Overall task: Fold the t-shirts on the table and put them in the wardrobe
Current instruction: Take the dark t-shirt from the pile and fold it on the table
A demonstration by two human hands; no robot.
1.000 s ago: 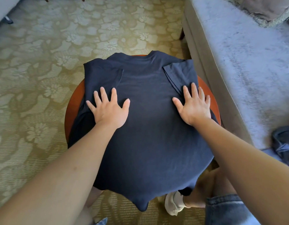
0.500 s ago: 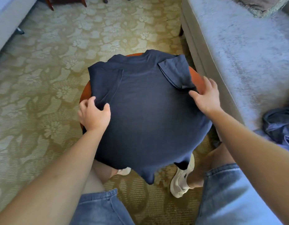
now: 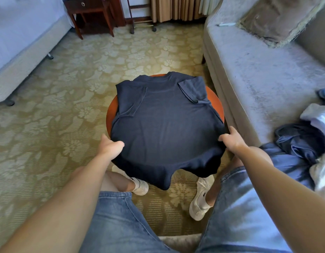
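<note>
A navy t-shirt (image 3: 165, 125) lies back-up over a small round orange-brown table (image 3: 215, 99), both sleeves folded inward and its hem hanging over the near edge. My left hand (image 3: 110, 146) grips the shirt's left side edge near the hem, fingers tucked under the cloth. My right hand (image 3: 231, 138) pinches the right side edge at about the same height. No wardrobe is in view.
A grey sofa (image 3: 263, 73) stands right of the table, with a cushion (image 3: 278, 17) and a heap of other clothes (image 3: 307, 139) on it. A bed (image 3: 21, 42) is at the left, a dark wooden nightstand (image 3: 92, 11) beyond. Patterned carpet surrounds the table; my legs sit under its near edge.
Both hands left the flat top of the shirt, slid outward and down to its side edges and took hold there. The head drew back, showing more of the room.
</note>
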